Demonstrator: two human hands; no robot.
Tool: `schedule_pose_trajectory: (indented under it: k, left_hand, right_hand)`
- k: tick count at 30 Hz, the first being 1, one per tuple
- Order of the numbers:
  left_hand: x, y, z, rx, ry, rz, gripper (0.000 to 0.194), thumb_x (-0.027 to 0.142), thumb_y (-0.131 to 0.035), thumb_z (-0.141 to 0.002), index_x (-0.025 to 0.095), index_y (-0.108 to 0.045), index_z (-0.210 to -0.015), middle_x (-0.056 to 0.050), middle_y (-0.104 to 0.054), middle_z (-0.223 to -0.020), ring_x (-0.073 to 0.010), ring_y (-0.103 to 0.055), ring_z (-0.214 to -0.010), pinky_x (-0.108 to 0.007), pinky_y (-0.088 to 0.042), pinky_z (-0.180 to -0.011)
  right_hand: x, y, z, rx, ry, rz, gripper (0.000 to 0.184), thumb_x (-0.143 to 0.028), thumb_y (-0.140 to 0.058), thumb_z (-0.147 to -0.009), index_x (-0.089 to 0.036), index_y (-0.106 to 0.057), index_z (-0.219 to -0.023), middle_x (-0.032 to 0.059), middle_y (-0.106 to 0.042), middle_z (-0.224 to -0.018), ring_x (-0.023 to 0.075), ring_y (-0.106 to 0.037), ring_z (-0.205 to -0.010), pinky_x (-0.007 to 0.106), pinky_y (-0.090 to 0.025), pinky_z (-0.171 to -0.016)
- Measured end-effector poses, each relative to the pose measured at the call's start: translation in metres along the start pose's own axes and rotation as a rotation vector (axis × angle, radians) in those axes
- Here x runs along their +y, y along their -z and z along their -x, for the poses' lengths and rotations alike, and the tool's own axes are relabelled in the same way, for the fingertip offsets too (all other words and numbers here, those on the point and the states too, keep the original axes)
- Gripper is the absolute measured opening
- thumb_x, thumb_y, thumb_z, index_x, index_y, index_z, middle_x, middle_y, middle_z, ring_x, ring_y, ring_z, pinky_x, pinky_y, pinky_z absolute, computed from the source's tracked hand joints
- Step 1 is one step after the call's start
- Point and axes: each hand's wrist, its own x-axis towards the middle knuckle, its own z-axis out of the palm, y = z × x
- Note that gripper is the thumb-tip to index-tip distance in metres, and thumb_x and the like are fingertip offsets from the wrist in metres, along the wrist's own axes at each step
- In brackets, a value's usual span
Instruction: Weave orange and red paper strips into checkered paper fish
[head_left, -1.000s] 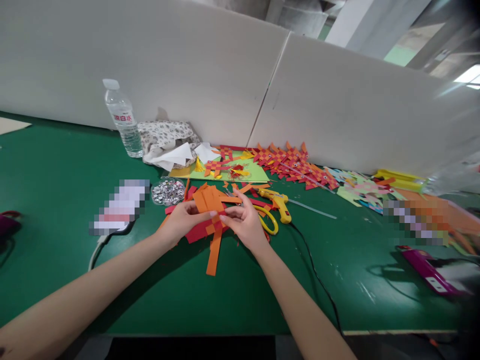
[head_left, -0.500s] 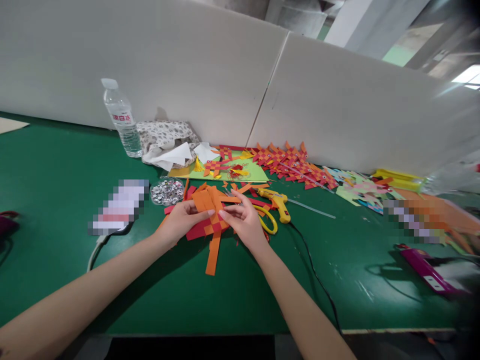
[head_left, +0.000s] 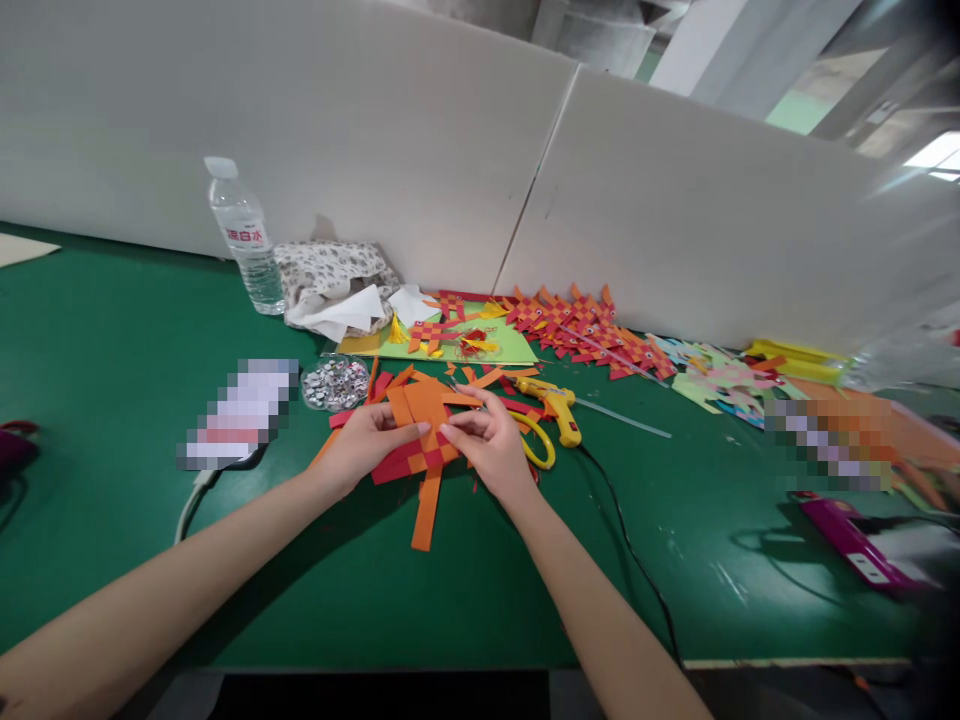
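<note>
Both my hands meet over a weave of orange and red paper strips (head_left: 424,455) lying on the green table (head_left: 120,330). My left hand (head_left: 365,440) pinches the weave's left side, thumb on top of the orange strips. My right hand (head_left: 487,442) pinches its right side, fingers curled over the strip ends. A long orange strip (head_left: 426,510) hangs down from the weave toward me. More loose orange and red strips (head_left: 420,390) lie just behind my fingers.
Yellow scissors (head_left: 534,440) and a yellow glue gun (head_left: 553,405) with a black cord (head_left: 634,560) lie right of my hands. A dish of googly eyes (head_left: 335,383), a water bottle (head_left: 244,235), finished woven fish (head_left: 585,325) and a purple tool (head_left: 855,540) are around.
My fingers have drawn closer together on the weave and the red and orange strips have shifted slightly; my arms stay where they were.
</note>
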Motion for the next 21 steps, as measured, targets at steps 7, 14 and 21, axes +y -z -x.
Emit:
schedule_pose_trajectory:
  k: [7, 14, 21]
  left_hand:
    - [0.0, 0.0002, 0.001, -0.09, -0.028, -0.012, 0.038, 0.04, -0.072, -0.066, 0.022, -0.068, -0.099, -0.004, -0.073, -0.096, -0.0244, -0.065, -0.095, -0.034, -0.051, -0.082]
    - [0.0072, -0.0038, 0.0029, -0.113, -0.061, -0.081, 0.041, 0.035, -0.073, -0.065, 0.023, -0.064, -0.104, -0.004, -0.067, -0.111, -0.0223, -0.06, -0.105, -0.034, -0.046, -0.09]
    - [0.0048, -0.0052, 0.0003, 0.024, -0.061, -0.169, 0.028, 0.03, -0.075, -0.058, 0.018, -0.056, -0.075, 0.0, -0.063, -0.082, -0.0156, -0.062, -0.077, -0.032, -0.048, -0.079]
  right_hand:
    - [-0.0017, -0.0008, 0.0014, 0.017, -0.003, 0.05, 0.051, -0.03, -0.073, -0.066, -0.023, -0.051, -0.112, 0.0005, -0.065, -0.077, 0.0165, -0.064, -0.073, 0.028, -0.05, -0.064]
    - [-0.002, 0.0009, -0.0005, 0.059, -0.004, 0.048, 0.046, -0.029, -0.071, -0.067, -0.023, -0.052, -0.109, -0.0004, -0.065, -0.074, 0.0162, -0.063, -0.07, 0.029, -0.05, -0.065]
    - [-0.0018, 0.0003, -0.0014, 0.109, -0.008, -0.016, 0.049, -0.03, -0.072, -0.066, -0.024, -0.048, -0.108, 0.002, -0.068, -0.082, 0.0183, -0.066, -0.076, 0.031, -0.052, -0.069]
